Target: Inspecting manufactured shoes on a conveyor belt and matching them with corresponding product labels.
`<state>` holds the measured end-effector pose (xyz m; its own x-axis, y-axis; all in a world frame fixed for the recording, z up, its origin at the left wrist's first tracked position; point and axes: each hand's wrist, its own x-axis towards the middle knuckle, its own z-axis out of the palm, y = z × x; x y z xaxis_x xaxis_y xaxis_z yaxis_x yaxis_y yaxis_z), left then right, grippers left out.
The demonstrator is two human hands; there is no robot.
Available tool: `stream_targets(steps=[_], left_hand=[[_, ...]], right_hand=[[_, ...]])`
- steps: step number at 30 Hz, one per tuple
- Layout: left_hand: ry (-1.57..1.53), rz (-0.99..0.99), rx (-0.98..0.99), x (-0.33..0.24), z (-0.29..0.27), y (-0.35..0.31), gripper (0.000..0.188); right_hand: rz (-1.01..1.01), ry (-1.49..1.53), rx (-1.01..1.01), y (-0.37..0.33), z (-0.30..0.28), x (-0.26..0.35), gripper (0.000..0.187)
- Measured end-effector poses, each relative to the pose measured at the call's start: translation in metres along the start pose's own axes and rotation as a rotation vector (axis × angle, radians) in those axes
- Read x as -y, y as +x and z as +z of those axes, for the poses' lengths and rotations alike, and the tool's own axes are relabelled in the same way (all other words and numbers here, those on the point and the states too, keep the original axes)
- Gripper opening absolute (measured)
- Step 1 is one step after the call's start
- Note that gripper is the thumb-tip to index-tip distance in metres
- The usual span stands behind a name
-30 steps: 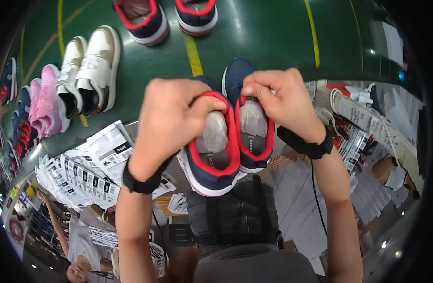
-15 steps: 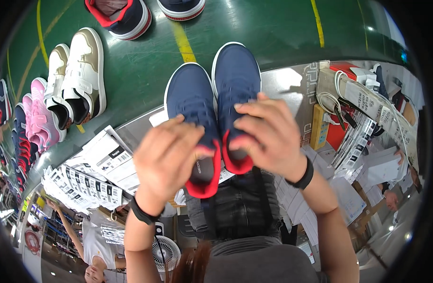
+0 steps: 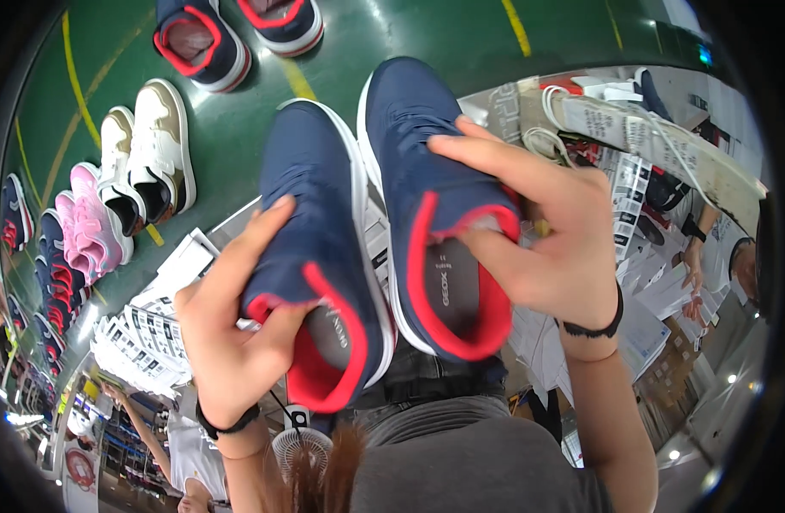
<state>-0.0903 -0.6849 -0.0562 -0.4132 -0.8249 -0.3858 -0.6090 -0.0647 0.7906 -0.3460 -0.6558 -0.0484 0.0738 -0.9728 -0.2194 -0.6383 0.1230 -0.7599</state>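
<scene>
Two navy blue sneakers with red lining and white soles are held side by side in front of my body, toes pointing away. My left hand (image 3: 239,329) is closed on the left sneaker (image 3: 303,162), its thumb inside the red collar and its fingers along the outer side. My right hand (image 3: 546,231) grips the right sneaker (image 3: 405,111) likewise, thumb in the opening and a finger across the laces. The grey insoles show in both openings. Both sneakers tilt, and their white sole edges come close to each other in the middle.
A green surface (image 3: 392,43) with yellow lines carries several shoes: navy and red sneakers (image 3: 203,47), white and gold sneakers (image 3: 160,150), pink sneakers (image 3: 93,227). Label sheets (image 3: 144,342) hang at the left edge. Papers and boxes lie right, near another person's hand (image 3: 693,265). A white fan (image 3: 303,453) stands below.
Both sneakers have been lifted off the green surface's edge and brought closer to me. My hands have moved apart, with thumbs now inside the collars. The shoes on the surface appear shifted in view.
</scene>
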Motion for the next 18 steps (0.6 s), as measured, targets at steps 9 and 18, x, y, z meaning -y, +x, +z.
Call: stream_targets(steps=[9,18], left_hand=[[-0.923,-0.066,-0.372,-0.038,0.062,0.019,0.067],[-1.482,-0.157,-0.266,-0.013,0.086,0.051,0.068]], right_hand=[[0.043,1.393,-0.332,-0.147,0.004,0.002,0.062],[0.197,1.418,-0.596,-0.159,-0.013,-0.043,0.06]])
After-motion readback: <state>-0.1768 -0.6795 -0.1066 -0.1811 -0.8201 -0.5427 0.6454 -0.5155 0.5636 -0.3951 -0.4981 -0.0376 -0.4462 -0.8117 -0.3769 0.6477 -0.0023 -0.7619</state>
